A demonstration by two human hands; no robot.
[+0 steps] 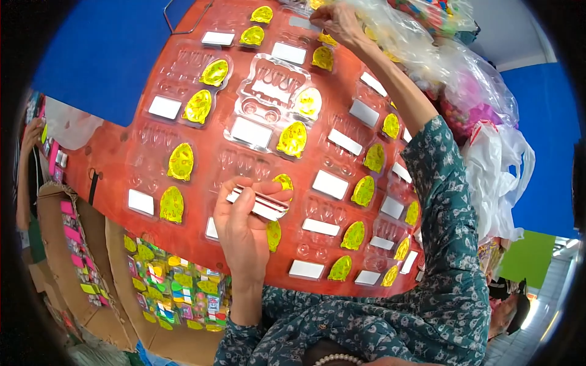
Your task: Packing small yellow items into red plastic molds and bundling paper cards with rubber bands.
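My left hand (243, 229) is closed on a small stack of thin white cards (268, 208), held edge-on above the red table. Under it lies a clear blister tray, partly hidden by the hand. At the far edge my right hand (342, 25) reaches out with fingers bent together, its fingertips at the edge of a pale card (303, 23) in a far tray. Clear blister trays (256, 91) lie in rows. Many hold a yellow patterned egg-shaped piece (292, 139) and a white card (251, 132).
Cardboard boxes stand at the lower left, one with colourful packaged goods (177, 287) inside. Clear plastic bags (452, 73) bulge along the far right edge, and a white carrier bag (497, 174) hangs there. Another person's arm (27, 165) shows at the far left.
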